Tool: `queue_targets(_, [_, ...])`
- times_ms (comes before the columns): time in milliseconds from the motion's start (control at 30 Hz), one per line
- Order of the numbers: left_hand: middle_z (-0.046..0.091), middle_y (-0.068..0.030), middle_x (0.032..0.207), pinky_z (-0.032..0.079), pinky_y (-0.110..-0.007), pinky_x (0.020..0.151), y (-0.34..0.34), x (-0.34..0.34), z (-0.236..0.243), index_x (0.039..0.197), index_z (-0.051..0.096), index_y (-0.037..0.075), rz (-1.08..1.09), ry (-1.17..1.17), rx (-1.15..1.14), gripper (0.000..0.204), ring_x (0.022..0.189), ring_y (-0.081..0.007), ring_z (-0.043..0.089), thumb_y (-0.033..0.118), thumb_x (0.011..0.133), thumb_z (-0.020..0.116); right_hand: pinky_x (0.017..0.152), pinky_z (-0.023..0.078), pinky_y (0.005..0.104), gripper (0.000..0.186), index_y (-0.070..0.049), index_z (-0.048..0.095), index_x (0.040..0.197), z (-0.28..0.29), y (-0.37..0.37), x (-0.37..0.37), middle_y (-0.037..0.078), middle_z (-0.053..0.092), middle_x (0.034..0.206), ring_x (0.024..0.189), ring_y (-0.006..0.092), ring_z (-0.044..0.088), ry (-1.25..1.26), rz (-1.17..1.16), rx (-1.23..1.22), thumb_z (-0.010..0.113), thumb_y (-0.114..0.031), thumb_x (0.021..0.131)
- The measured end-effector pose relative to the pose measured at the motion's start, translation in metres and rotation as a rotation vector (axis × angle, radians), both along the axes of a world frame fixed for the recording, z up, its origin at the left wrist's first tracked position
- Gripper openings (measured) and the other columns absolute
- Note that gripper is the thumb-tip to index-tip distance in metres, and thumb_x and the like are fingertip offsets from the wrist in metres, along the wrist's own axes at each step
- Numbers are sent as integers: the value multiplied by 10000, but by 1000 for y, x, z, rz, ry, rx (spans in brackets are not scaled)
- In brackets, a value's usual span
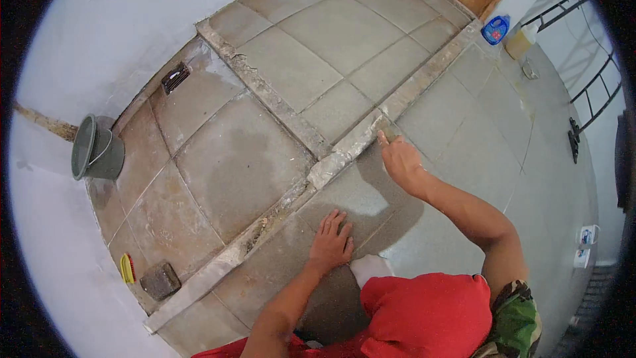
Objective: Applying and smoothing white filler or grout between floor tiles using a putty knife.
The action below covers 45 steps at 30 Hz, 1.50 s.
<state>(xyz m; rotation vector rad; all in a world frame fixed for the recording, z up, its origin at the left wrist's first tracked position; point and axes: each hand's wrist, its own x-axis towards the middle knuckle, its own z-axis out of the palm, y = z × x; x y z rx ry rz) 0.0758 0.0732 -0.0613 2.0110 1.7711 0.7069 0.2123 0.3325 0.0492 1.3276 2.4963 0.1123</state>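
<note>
The curb (342,154) runs right beneath the fingertips of the right hand (403,159), a low ridge passing under them and reaching away to both sides. Its top looks rough and chipped: pale plaster near those fingers, and, farther to their left, a broken brownish stretch before it turns smoother. The right index finger points out along the curb while the other fingers curl in. A small tan piece (387,124) shows at their tips, but from here I can't tell what it is or whether they have hold of it.

The left hand (331,242) lies palm down on the tile (354,202) on the near side of the curb, its fingers loosely spread and reaching toward the ridge.

Left of the left fingers, across the curb, sit a dark block (160,281) and, just beside it, a yellow brush (126,268) with red bristles. Farther off on that side, a grey bucket (99,152) leans by the wall, and a drain (175,77) is set in the floor. Beyond the right fingers, off to their right, a blue bottle (495,29) stands near a yellowish jug (521,41).
</note>
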Motion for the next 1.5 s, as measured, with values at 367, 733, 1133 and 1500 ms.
queue_targets(367, [453,-198,1441,250,-533,1209,0,0,1,1237,616,43,15,-3,6,407,1434,-386,347,238,879,609,667,597,436,608,-55,396,1526,2,-11,3,239,688,936,814,351,722,104,-18,-69,523,-47,932])
queue_targets(733, [453,-213,1432,292,-573,1179,-2,-2,4,1262,577,35,-15,3,16,462,1408,-432,362,197,837,657,703,574,509,596,-96,419,1516,-2,-56,4,289,680,900,824,423,705,271,-32,-201,484,-35,927])
queue_targets(1133, [430,-195,1471,236,-531,1216,1,-1,7,1286,594,40,-17,37,-40,456,1452,-381,319,267,891,611,681,595,436,673,-89,365,1551,-5,-77,-13,263,665,984,812,380,719,191,-124,-142,540,-51,902])
queue_targets(1500, [442,-198,1459,257,-527,1206,-4,-4,5,1269,599,28,-11,25,7,443,1447,-384,330,251,888,608,681,613,412,618,-79,371,1541,5,-81,-24,229,657,1014,847,360,732,86,-126,-154,547,-75,949])
